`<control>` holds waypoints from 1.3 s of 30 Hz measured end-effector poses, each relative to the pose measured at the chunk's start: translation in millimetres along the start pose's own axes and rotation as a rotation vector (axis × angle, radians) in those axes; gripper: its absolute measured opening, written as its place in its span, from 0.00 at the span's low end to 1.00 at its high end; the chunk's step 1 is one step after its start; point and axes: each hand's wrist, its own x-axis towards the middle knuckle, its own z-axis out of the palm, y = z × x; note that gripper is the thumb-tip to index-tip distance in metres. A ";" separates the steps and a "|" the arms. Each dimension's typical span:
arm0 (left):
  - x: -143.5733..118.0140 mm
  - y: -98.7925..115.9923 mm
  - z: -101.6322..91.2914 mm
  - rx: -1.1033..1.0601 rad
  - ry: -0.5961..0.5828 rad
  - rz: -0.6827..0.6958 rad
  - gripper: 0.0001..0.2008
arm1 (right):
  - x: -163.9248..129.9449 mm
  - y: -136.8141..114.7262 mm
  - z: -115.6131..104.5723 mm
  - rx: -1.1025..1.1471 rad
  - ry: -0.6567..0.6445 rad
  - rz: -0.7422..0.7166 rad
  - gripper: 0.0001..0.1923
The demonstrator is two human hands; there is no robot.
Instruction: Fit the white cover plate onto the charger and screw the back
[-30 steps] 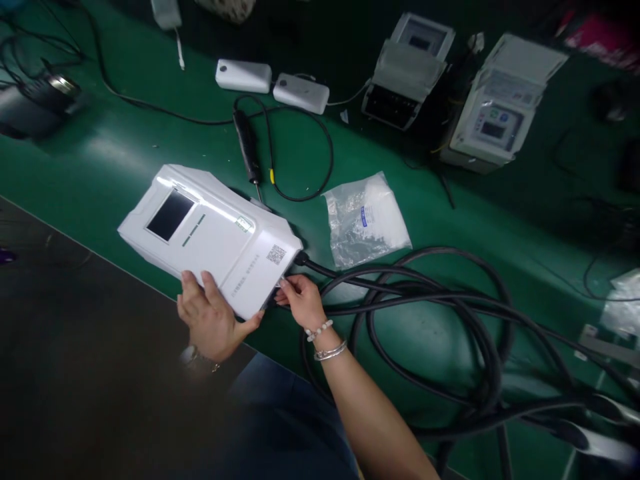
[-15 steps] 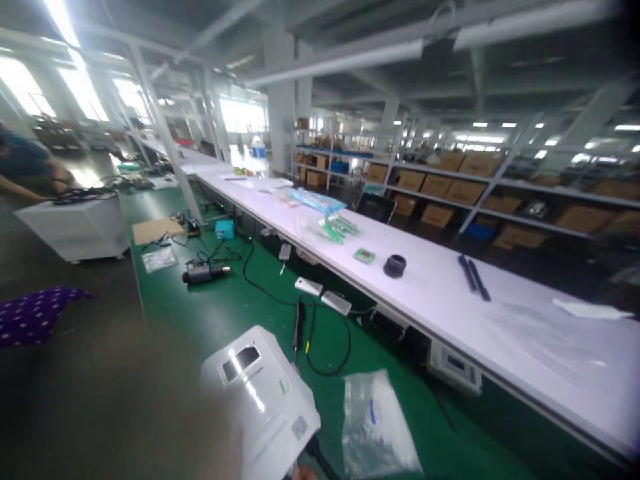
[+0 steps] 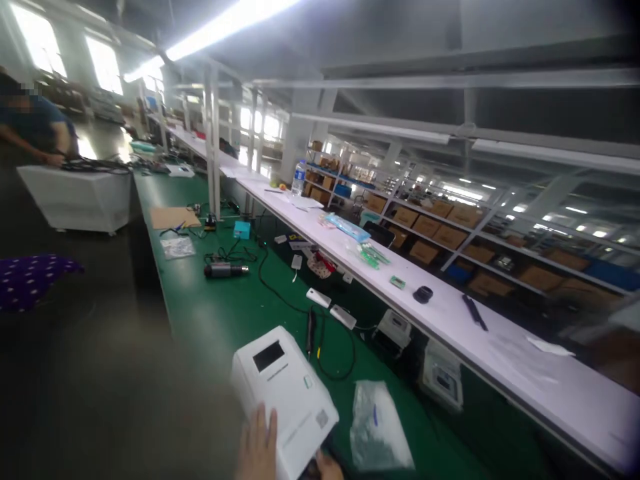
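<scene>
A white plastic device housing with a small dark screen lies tilted on the green bench. My left hand rests with outstretched fingers on the housing's near left side, pressing nothing between them. At its lower end, my right hand is partly cut off by the frame's bottom edge. Its fingers curl beside a black cable; what they grip is hidden. Just beyond the housing lies a black-handled soldering iron with its looping cord. A clear plastic bag is to the right.
Farther along the green bench lie a heat gun, a blue box and a cardboard sheet. A raised white shelf runs along the right, bearing a black ring. Another person stands at the far left.
My left hand, a blur before, now lies clearly on the housing. The view has shifted, so the housing appears farther right. My right hand shows more beside the cable.
</scene>
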 end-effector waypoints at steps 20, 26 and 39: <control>56.7 -3.6 -22.0 -0.033 -0.045 0.338 0.47 | 45.8 14.3 -23.6 -0.205 0.633 -0.468 0.26; 75.8 -19.5 -14.9 -0.048 -0.139 0.504 0.60 | 75.7 -10.4 -23.9 -0.615 0.568 -0.660 0.28; 92.7 -14.5 -3.5 -0.054 -0.188 0.486 0.60 | 95.9 -16.6 -28.1 -0.652 0.588 -0.639 0.29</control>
